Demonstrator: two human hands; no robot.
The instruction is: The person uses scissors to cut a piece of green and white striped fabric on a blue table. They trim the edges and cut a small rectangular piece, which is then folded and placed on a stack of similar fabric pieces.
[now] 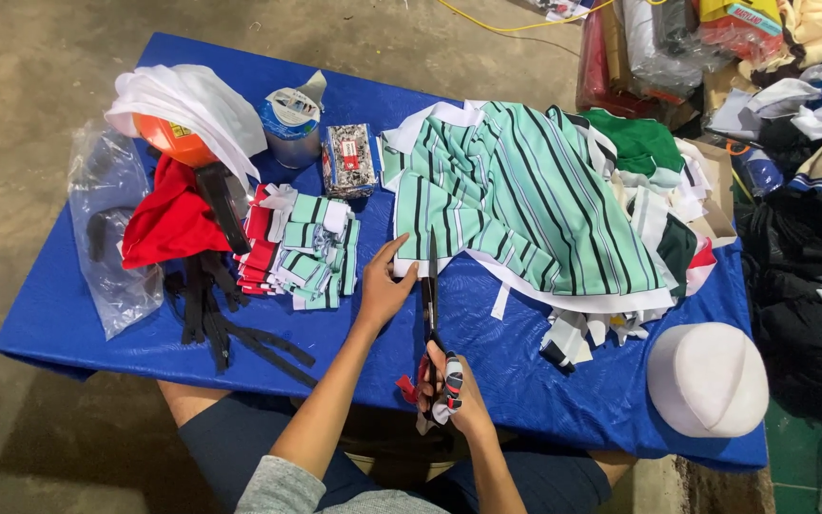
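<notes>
1. Right hand [451, 385] closed around scissors [429, 303], blades lying into striped fabric [516, 195] edge.
2. Left hand [384, 286] fingers spread, pressing fabric corner flat on blue counter [78, 305].
3. Cut pieces [302, 249] stacked left; white cap [706, 378] right.

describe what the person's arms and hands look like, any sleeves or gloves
Both hands, left hand and right hand, are bare, with no gloves, rings or watch showing. The forearms are bare too. A grey sleeve covers the left upper arm down to the elbow.
</notes>
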